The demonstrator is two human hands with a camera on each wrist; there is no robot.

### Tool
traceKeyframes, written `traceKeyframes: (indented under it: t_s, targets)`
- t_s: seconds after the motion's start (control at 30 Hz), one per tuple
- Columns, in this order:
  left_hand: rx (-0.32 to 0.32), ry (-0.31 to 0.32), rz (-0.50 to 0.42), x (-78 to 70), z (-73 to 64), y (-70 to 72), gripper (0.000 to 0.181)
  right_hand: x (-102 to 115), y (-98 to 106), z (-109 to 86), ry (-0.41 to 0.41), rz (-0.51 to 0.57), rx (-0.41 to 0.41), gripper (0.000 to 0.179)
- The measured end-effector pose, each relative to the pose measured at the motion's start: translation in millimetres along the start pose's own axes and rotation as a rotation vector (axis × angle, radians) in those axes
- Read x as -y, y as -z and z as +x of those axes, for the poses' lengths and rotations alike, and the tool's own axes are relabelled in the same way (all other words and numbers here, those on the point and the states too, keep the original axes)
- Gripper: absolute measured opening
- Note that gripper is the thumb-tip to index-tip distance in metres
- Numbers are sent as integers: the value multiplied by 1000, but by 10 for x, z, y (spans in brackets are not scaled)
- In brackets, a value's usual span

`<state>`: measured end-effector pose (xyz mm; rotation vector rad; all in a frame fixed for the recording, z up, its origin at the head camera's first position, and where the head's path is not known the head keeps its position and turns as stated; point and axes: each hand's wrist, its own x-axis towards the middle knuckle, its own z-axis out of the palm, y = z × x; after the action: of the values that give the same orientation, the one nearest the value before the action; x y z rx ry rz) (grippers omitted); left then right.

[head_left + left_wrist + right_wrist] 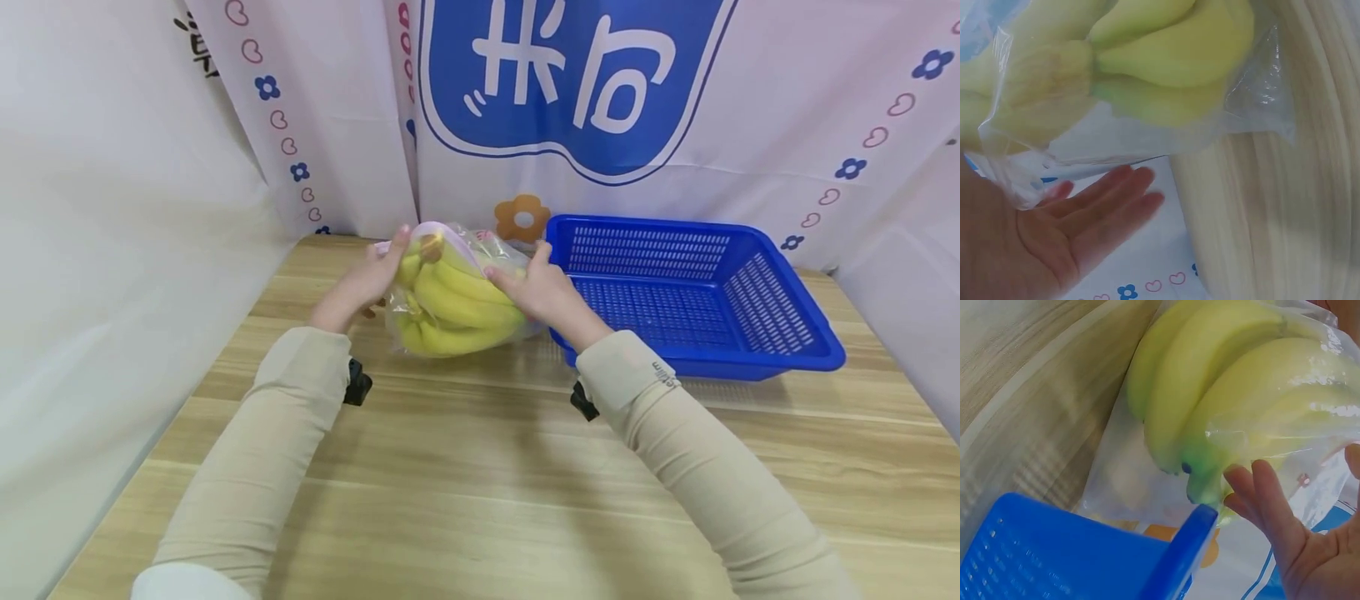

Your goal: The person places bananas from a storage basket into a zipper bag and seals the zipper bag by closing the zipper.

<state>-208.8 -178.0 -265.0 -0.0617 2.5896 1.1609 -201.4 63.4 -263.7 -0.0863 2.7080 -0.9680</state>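
A clear plastic bag (pixel 480 242) with a pink strip along its mouth holds a bunch of yellow bananas (pixel 457 300), greenish at some tips. My left hand (pixel 367 279) holds the bag's left side near the strip, thumb on top. In the left wrist view, several fingers of the left hand (pixel 1085 231) stretch out straight below the bag, and the thumb is hidden. On the opposite side, my right hand (pixel 543 292) grips the bag's edge, its thumb on the strip. The right wrist view shows the fingertips of that hand (pixel 1310 544) against the plastic.
A blue plastic basket (pixel 780 362) with slotted walls stands on the wooden table (pixel 465 483) just right of the bag. Its near-left rim lies close to the right hand. Behind the table hangs a printed white cloth (pixel 360 125), and plain white sheeting (pixel 112 250) lines the left side.
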Motion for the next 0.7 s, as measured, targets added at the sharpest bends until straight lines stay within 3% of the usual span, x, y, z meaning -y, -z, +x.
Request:
traceKeyframes:
  t_s: [0.2, 0.43, 0.7]
  targets:
    - [78, -19, -94, 6, 28, -29, 91, -13, -30, 0, 93, -55, 35, 73]
    - [63, -81, -158, 57, 47, -59, 87, 3, -70, -11, 89, -85, 22, 73]
    - [29, -93, -205, 100, 49, -69, 87, 36, -96, -28, 80, -75, 11, 74]
